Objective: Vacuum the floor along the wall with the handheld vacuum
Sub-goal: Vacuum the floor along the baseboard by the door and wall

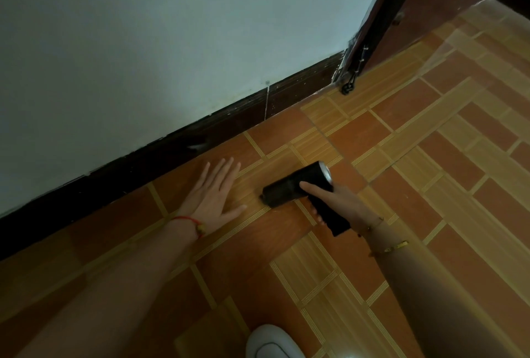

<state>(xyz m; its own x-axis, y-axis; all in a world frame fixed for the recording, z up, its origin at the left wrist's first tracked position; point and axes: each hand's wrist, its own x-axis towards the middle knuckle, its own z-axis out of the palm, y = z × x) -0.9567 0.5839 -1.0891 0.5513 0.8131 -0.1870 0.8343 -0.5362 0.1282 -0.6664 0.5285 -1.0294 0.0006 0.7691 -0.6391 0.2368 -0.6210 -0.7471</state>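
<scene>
R hand (pixel 339 200) wrapped round the handheld vacuum (pixel 298 187), index finger along its barrel; L hand (pixel 213 195) flat and spread on the floor (pixel 430 185), holding nothing. Nozzle's down on the tiles near the baseboard (pixel 229 119), not against it. I'd say mid-pass: can't tell what's clean, and the stretch toward the door frame (pixel 372 28) prob. still left.

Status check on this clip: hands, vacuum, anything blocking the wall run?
Right hand gripping handheld vacuum, nozzle on floor. Left hand flat on tiles, between nozzle and baseboard.

Open floor (pixel 430 185) rightward along the baseboard (pixel 229 125) (left hand (pixel 213 195) flat on tiles), door (pixel 401 22) beyond.
</scene>
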